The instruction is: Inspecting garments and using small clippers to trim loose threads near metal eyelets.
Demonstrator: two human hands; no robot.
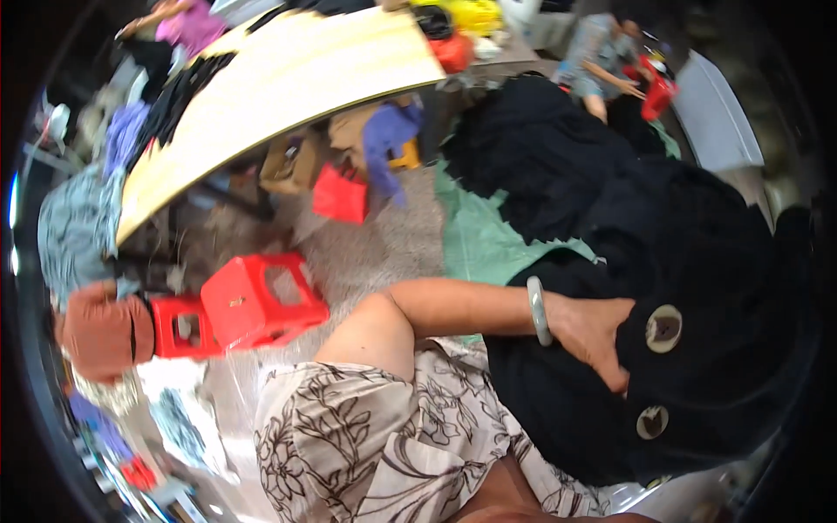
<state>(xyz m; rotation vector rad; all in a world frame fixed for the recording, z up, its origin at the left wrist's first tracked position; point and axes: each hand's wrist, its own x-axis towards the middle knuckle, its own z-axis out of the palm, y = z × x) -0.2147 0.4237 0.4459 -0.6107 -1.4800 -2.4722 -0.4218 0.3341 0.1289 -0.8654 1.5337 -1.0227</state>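
Observation:
My left hand (586, 336), with a pale green bangle (539, 311) at the wrist, reaches right from a bent elbow. Thumb and fingers grip a large mass of black cloth (567, 410); the fingertips are tucked out of sight in it. Just right of the hand, two round pale-rimmed shapes with dark centres (664, 329) show in the cloth; whether they are holes or attached pieces I cannot tell. Part of the black cloth lies over a green sheet (475, 227). My right hand does not show. My floral garment (349, 427) fills the lower middle.
Left are red plastic stools (261, 301) and a person in a rust-coloured top (106, 331). A long pale table (314, 78) holds black garments, with a cardboard box (289, 164) and red bag (340, 193) below. Another person (602, 57) sits at the back right.

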